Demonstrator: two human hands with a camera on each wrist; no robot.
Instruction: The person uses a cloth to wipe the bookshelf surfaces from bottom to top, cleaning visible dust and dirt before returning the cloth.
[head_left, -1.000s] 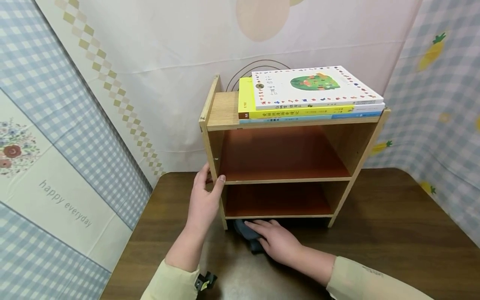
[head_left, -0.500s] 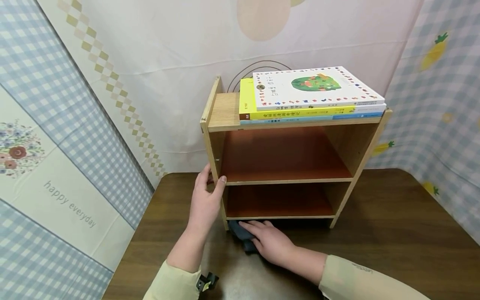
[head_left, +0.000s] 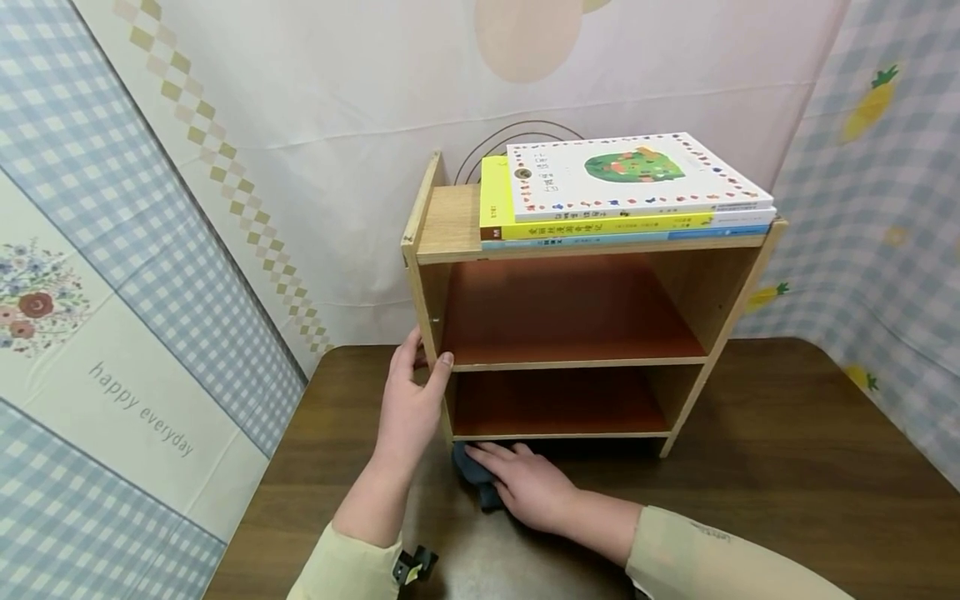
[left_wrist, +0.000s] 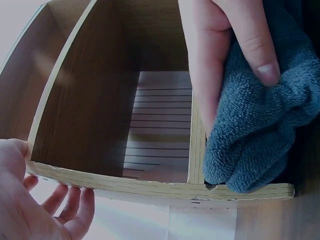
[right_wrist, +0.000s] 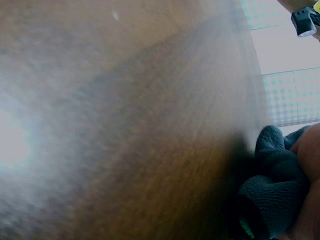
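Note:
A small wooden bookshelf (head_left: 566, 321) with reddish-brown shelf boards stands upright on the brown table. My left hand (head_left: 405, 412) grips its left side panel, thumb on the front edge and fingers round the outer face. Low at the front, my right hand (head_left: 536, 492) holds a bunched dark blue-green towel (head_left: 471, 468) against the bottom left corner, just under the lowest board. In the left wrist view the towel (left_wrist: 260, 125) bulges out below the thumb, beside the lower end of the side panel. The right wrist view has the towel (right_wrist: 280, 192) at its lower right.
Several books (head_left: 633, 179) lie stacked on top of the bookshelf, a white one uppermost over a yellow one. The brown table (head_left: 795, 467) extends to both sides. A pale patterned cloth (head_left: 337, 83) hangs behind, with blue checked cloth (head_left: 900, 250) on the right.
My right hand has slid left with the towel along the bottom front of the bookshelf, to its left corner. The left hand keeps its hold on the side panel.

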